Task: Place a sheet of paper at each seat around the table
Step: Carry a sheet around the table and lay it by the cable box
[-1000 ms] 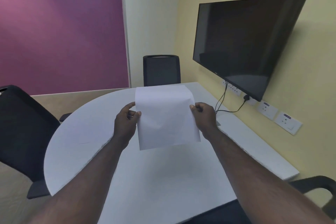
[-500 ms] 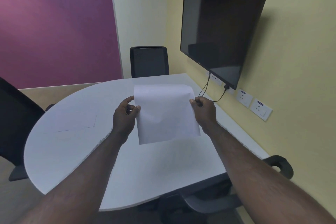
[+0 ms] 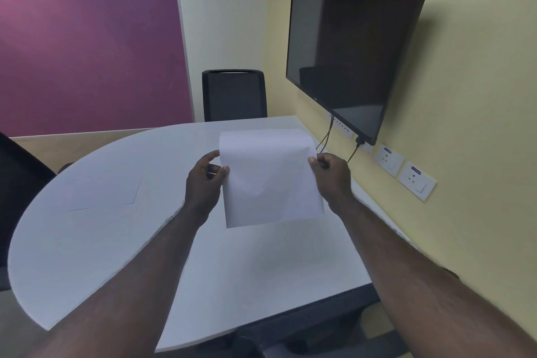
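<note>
Paper, a white flexible sheet [image 3: 270, 180], hangs curled between your hands above the white half-round table [image 3: 116, 256]; your left hand [image 3: 205, 183] and right hand [image 3: 331, 177] each pinch a side edge. Since a moment ago your view has swung so another flat white sheet [image 3: 104, 195], left of your left hand, shows. That seat looks served; the black chair [image 3: 234, 94] beyond your hands likely comes next.

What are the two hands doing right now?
Left hand: closed on the paper, left edge.
Right hand: closed on the paper's right edge.
</note>
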{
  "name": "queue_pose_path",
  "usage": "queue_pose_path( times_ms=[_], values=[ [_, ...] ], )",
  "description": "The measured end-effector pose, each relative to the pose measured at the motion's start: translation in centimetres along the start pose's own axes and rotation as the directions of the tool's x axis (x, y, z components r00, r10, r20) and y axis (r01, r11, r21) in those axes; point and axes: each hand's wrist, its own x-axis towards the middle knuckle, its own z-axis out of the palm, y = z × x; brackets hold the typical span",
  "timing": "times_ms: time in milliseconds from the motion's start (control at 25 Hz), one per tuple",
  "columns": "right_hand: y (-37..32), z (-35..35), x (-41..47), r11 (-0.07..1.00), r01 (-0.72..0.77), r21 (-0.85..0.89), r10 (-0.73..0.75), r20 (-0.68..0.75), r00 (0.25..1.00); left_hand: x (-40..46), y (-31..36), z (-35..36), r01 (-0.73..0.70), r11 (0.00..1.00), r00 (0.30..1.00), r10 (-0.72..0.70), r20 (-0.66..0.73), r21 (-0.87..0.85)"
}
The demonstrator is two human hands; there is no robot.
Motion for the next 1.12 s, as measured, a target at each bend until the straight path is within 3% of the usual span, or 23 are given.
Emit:
queue_pose_path(
  times_ms=[1120],
  values=[
    [8.2,-1.6,10.1,0.999,-0.045,-0.006,0.045,0.134,0.99,2.2,-1.1,9.2,0.12,0.991,0.991,-0.117,-0.06,0.061]
  ],
)
